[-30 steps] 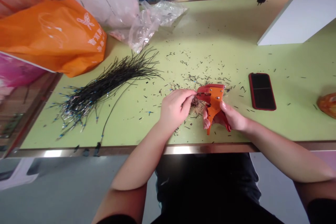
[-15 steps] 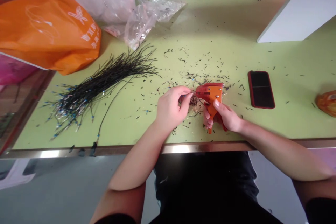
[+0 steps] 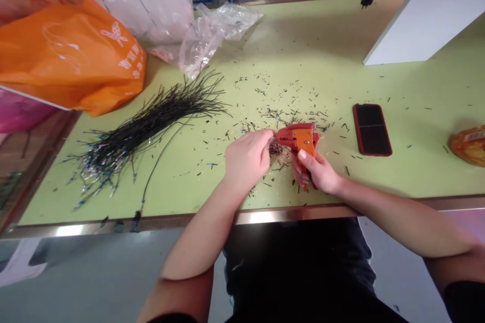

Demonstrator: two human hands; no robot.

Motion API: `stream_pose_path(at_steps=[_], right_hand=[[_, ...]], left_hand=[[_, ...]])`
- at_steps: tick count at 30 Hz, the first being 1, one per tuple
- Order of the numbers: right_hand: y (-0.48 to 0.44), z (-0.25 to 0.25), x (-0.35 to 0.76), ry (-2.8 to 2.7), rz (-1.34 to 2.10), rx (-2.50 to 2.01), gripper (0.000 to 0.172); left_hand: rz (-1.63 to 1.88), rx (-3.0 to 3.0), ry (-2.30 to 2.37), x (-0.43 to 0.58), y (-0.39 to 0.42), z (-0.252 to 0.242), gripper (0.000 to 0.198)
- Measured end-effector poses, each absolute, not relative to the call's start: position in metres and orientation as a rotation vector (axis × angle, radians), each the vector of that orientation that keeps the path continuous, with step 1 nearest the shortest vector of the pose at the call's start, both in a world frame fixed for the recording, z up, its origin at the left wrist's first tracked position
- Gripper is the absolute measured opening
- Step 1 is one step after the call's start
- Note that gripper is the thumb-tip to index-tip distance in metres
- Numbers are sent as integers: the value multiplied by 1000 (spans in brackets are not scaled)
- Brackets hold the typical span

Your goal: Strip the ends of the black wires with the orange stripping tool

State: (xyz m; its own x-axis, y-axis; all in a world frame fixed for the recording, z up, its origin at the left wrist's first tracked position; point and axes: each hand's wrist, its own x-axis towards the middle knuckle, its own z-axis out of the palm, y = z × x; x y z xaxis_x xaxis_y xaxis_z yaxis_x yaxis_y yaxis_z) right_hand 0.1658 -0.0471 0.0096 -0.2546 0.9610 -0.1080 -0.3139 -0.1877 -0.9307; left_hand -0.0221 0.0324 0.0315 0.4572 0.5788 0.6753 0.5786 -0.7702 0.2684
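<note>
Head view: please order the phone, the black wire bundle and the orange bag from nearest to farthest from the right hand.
1. Phone, just right of the right hand gripping the orange tool.
2. Black wire bundle, left of the left hand.
3. Orange bag, far back left.

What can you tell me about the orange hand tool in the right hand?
The orange hand tool is pistol-shaped, with a plastic-looking body, a lighter orange side plate and a dark mouth at its left end. The right hand wraps its handles. Its head points left, meeting the pinched fingertips of the left hand, above a heap of scraps on the green table.
</note>
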Motion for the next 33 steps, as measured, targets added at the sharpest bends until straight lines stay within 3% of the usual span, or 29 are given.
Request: stream_pose_path(at_steps=[6, 11, 12, 15, 20, 33], right_hand=[[-52, 21, 183, -1146, 1515, -822, 60], [-43, 45, 216, -858, 1100, -847, 49], [-41, 45, 217, -851, 1098, -869, 48], [-38, 35, 206, -887, 1269, -853, 50], [-42, 11, 181, -1096, 1588, -775, 66], [-44, -9, 180, -1114, 1608, -810, 70]], left_hand=[[1297, 2560, 1090, -37, 46, 33, 26], [1762, 2045, 1364, -62, 77, 34, 15], [1719, 2065, 1355, -59, 76, 34, 16], [1415, 2307, 1230, -39, 56, 37, 15], [1346, 2553, 1045, -13, 24, 40, 16], [1337, 2652, 838, -6, 15, 39, 11]])
